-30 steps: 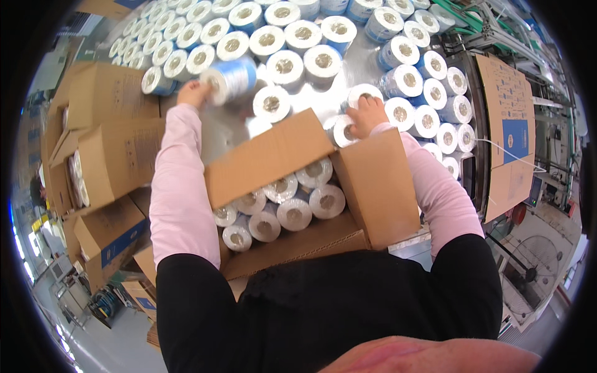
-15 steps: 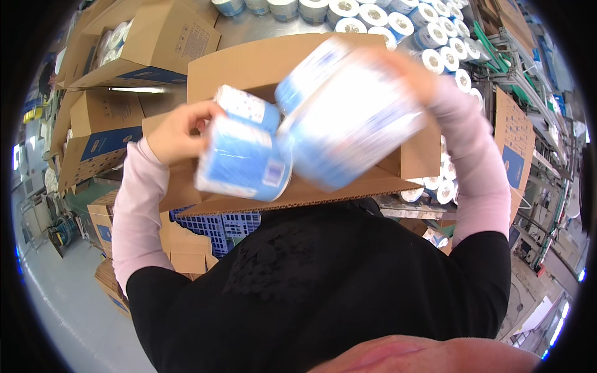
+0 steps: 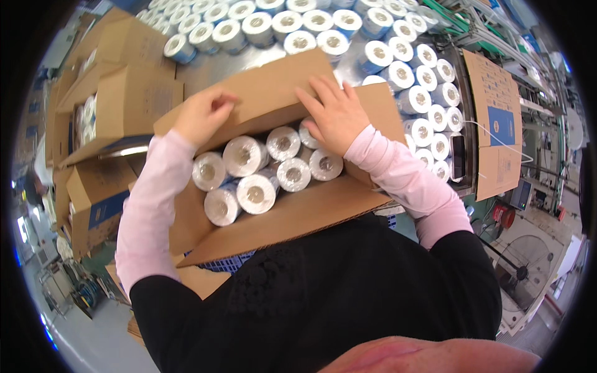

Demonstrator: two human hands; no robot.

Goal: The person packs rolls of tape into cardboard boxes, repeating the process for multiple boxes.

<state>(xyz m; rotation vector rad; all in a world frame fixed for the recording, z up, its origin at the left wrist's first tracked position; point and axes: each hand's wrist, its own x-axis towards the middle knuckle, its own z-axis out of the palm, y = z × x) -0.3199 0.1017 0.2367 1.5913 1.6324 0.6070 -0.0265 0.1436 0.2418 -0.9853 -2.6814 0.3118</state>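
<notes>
An open cardboard box (image 3: 292, 217) sits tilted in front of me, with several plastic-wrapped white paper rolls (image 3: 256, 194) standing in two rows inside, ends up. My left hand (image 3: 202, 117) is over the left end of the box's far flap (image 3: 267, 87). Its fingers are curled together and nothing shows in them. Toward the right end of that flap, my right hand (image 3: 336, 117) spreads its fingers flat against the cardboard. The right thumb reaches down by a far-right roll, which the hand partly covers.
Many wrapped rolls (image 3: 258, 25) with blue sides stand on the metal table behind the box and along its right. More open cardboard boxes (image 3: 140, 93) holding rolls stack up at left. A flattened carton (image 3: 494, 124) and a fan (image 3: 519, 270) are at right.
The blue-and-white rolls that both hands held above the box are out of the hands; rolls now stand inside it. Both hands have moved to the far flap, and my view has shifted.
</notes>
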